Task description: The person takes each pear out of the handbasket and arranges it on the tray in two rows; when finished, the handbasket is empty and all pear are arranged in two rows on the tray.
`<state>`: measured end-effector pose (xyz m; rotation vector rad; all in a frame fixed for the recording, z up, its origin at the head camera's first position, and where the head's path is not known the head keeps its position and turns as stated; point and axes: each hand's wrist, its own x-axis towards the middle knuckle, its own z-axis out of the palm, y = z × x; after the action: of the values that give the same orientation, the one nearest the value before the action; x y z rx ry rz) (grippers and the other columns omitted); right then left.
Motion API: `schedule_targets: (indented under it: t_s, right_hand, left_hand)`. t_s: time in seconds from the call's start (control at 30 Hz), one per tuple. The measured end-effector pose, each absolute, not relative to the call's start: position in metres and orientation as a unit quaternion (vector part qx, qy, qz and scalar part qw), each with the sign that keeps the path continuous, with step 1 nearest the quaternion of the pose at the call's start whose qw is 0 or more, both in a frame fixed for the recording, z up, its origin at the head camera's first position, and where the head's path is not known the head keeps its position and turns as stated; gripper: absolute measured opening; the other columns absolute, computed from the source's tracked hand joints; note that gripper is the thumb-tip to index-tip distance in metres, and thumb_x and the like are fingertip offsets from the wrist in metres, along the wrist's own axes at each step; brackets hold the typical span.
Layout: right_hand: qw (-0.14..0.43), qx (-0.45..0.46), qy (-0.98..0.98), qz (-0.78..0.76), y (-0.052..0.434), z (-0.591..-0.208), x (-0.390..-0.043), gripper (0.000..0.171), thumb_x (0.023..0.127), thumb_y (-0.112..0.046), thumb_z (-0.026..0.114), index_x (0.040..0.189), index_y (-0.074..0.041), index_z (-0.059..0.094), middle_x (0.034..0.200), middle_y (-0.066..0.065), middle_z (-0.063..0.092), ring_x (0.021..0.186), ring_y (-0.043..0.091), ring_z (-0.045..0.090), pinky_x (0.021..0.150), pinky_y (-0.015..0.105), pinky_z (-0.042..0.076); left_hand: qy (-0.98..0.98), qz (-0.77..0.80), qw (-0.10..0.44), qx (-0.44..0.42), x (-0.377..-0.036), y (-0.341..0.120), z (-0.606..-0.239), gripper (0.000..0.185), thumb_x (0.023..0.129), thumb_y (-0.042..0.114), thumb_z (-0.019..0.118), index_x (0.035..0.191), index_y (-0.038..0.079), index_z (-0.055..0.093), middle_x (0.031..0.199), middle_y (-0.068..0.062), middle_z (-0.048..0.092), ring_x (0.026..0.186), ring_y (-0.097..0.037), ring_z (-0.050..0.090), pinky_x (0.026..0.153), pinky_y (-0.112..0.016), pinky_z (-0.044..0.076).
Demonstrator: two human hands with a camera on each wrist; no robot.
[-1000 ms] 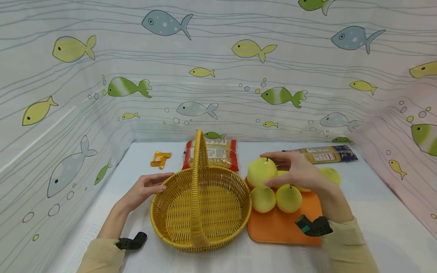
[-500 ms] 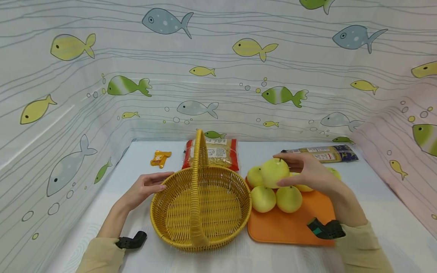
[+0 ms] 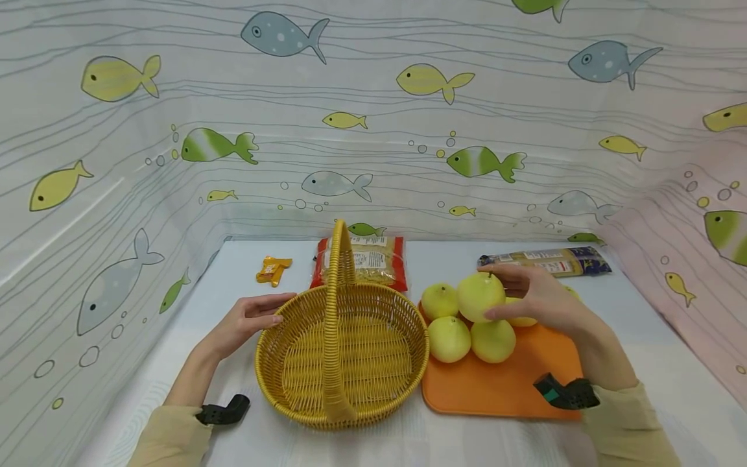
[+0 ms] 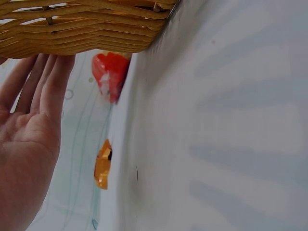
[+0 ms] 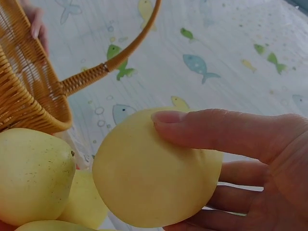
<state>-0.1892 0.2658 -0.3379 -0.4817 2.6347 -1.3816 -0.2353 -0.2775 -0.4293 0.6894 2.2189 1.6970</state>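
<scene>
My right hand (image 3: 539, 295) grips a round yellow pear (image 3: 480, 297) above several other pears (image 3: 449, 338) on an orange board (image 3: 496, 392). In the right wrist view, the thumb (image 5: 216, 130) presses on the near side of the held pear (image 5: 149, 168), with the other fingers behind it. Whether it touches the pears below is not clear. My left hand (image 3: 248, 324) rests against the left side of a yellow wicker basket (image 3: 373, 357), its fingers nearly straight. Nothing lies inside the basket. In the left wrist view, the fingertips meet the woven wall (image 4: 86, 31).
Behind the basket lies a clear-and-red food packet (image 3: 373, 259). A small orange wrapped packet (image 3: 273, 270) lies at the back left. A long packet with dark blue ends (image 3: 554, 261) lies at the back right. Fish-patterned cloth walls surround the white table (image 3: 385, 447).
The right hand has moved to the right with the pear in its grip, uncovering a pear at the back left of the board. The left hand and basket stay put.
</scene>
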Motion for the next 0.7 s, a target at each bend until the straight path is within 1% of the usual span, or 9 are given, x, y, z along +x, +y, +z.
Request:
schedule_targets:
  t_s: [0.13,0.37,0.5,0.7]
  right_hand:
    - [0.061,-0.163,0.877,-0.448,0.271,-0.336,-0.19,0.069,0.078,-0.029,0.087,0.14,-0.021,0.058,0.137,0.004,0.06,0.116,0.022,0.063,0.092,0.021,0.051]
    - [0.048,-0.178,0.877,-0.444,0.288,-0.338,-0.191,0.067,0.079,-0.025,0.086,0.14,-0.022,0.058,0.14,0.004,0.058,0.114,0.007,0.063,0.092,0.018,0.05]
    - [0.043,-0.173,0.88,-0.44,0.295,-0.338,-0.191,0.068,0.079,-0.025,0.086,0.141,-0.023,0.058,0.139,0.004,0.059,0.114,0.007,0.064,0.092,0.018,0.05]
    - [0.041,-0.178,0.876,-0.446,0.305,-0.337,-0.188,0.068,0.082,-0.022,0.084,0.143,-0.023,0.056,0.137,0.004,0.062,0.112,0.01,0.065,0.091,0.022,0.052]
  left_hand:
    - [0.762,0.587,0.131,0.24,-0.236,-0.278,-0.429,0.048,0.098,0.005,0.056,0.145,-0.002,0.049,0.139,0.001,0.061,0.121,-0.007,0.061,0.095,-0.022,0.051]
    - [0.764,0.585,0.131,0.238,-0.236,-0.278,-0.429,0.048,0.098,0.005,0.057,0.145,-0.002,0.049,0.139,0.0,0.061,0.121,-0.007,0.062,0.095,-0.022,0.051]
    - [0.763,0.586,0.13,0.24,-0.235,-0.278,-0.429,0.048,0.098,0.005,0.057,0.144,-0.002,0.049,0.139,0.0,0.061,0.12,-0.007,0.062,0.095,-0.022,0.051]
    - [0.763,0.587,0.129,0.24,-0.235,-0.277,-0.428,0.048,0.098,0.006,0.057,0.144,-0.003,0.049,0.138,-0.001,0.062,0.12,-0.007,0.062,0.094,-0.022,0.051]
